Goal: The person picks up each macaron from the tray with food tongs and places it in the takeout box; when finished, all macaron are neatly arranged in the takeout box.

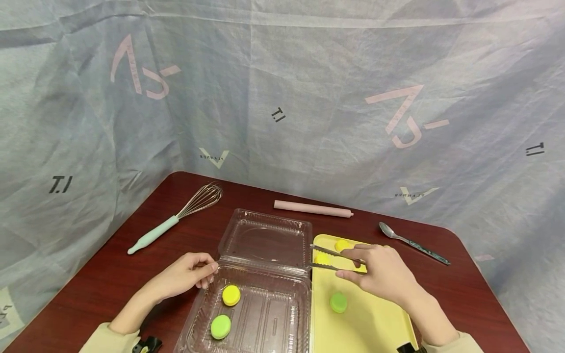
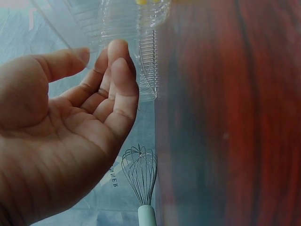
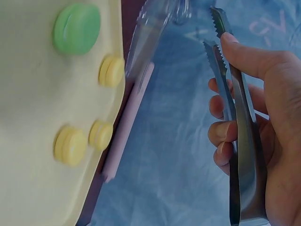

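Note:
A clear plastic clamshell container [image 1: 260,277] lies with its lid [image 1: 265,240] folded back. Inside its base are a yellow macaron [image 1: 231,295] and a green macaron [image 1: 220,327]. My left hand [image 1: 187,274] pinches the container's left rim near the hinge, thumb against fingers. In my right hand [image 1: 381,272] are metal tongs [image 3: 242,136], their toothed tips apart with nothing between them. The tongs are above the yellow tray [image 1: 366,323]. On that tray lie a green macaron [image 3: 77,28] and three yellow macarons, one of them [image 3: 70,145] nearest the right wrist camera.
A whisk [image 1: 176,218] with a pale green handle lies at the left of the dark red table [image 1: 101,274]. Behind the container is a pink rolling pin [image 1: 313,209]. A spoon [image 1: 412,243] lies beyond the tray at right. Grey cloth [image 1: 282,98] hangs behind the table.

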`<state>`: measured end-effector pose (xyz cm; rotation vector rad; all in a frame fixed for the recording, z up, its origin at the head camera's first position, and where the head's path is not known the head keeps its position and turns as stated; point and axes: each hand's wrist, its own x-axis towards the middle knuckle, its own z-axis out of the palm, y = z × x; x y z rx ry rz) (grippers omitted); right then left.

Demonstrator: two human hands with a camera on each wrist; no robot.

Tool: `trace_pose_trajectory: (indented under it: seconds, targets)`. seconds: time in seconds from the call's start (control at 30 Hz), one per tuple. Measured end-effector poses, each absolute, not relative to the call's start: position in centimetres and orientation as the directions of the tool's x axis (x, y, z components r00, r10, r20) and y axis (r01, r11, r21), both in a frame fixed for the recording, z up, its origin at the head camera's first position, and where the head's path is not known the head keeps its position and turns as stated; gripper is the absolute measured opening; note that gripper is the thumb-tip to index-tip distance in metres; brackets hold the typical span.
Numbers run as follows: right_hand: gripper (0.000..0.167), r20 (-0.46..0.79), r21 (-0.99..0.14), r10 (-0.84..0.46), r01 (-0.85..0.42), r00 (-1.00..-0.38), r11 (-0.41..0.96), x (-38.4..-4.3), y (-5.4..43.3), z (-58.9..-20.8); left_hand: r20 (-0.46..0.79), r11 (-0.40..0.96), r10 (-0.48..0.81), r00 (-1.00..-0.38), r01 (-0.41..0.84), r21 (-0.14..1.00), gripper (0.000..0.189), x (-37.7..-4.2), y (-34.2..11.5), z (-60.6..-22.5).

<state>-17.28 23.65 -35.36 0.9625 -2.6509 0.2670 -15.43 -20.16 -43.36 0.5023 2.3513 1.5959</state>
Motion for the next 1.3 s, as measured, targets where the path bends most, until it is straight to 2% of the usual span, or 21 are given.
trace_pose_trajectory:
  seconds: [0.37, 0.73, 0.87, 1.3]
  targets:
    - [0.032, 0.294, -0.125, -0.451, -0.502, -0.843, 0.856, -17.2, 28.4, -35.8, -0.021, 0.381, 0.417, -0.909, 0.153, 0.912, 0.022, -15.3, -20.1, -43.0]
    - [0.043, 0.203, -0.129, -0.364, -0.394, -0.909, 0.91, -17.4, 32.0, -37.4, -0.015, 0.343, 0.421, -0.907, 0.144, 0.928, 0.02, -15.3, -20.1, -43.0]
    - [0.046, 0.182, -0.139, -0.343, -0.37, -0.921, 0.919, -17.4, 32.7, -37.8, -0.015, 0.357, 0.417, -0.909, 0.148, 0.922, 0.021, -15.4, -20.1, -43.1]
    - [0.035, 0.122, -0.12, -0.33, -0.344, -0.936, 0.931, -17.7, 34.0, -38.8, -0.019, 0.376, 0.418, -0.908, 0.154, 0.914, 0.022, -15.4, -20.2, -43.1]
